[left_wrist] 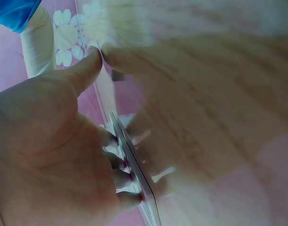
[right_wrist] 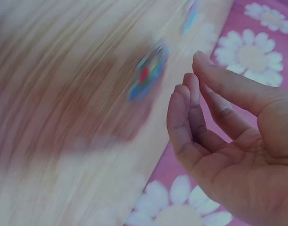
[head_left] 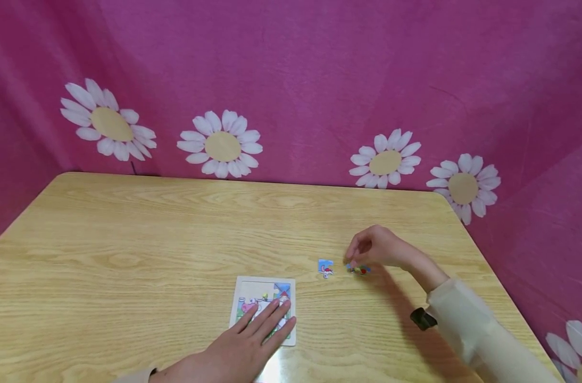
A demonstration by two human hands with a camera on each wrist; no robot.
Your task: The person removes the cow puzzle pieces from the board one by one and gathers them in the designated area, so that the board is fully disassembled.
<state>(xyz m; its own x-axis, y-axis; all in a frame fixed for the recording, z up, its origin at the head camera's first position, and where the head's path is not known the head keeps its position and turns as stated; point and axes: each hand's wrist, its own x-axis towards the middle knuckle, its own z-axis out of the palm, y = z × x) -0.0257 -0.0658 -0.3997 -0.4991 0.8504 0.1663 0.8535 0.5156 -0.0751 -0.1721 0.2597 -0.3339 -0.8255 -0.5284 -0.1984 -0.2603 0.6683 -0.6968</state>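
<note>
Head: one board point(head_left: 264, 279), between six and seven o'clock, looks partly filled, its upper left bare; the left hand point(head_left: 247, 343), fingers spread, lies over it, so the fitted pieces point(head_left: 282, 288) cannot be counted. At two o'clock from the board lie one loose piece point(head_left: 325, 268) and, under the right hand point(head_left: 377, 247), a bright cluster point(head_left: 362, 270), one piece or two, seemingly left to fit.

Left wrist: four fingers rest at the board.

Right wrist: thumb and fingers curve close, nothing visible between; cluster at twelve, loose piece at one.
</note>
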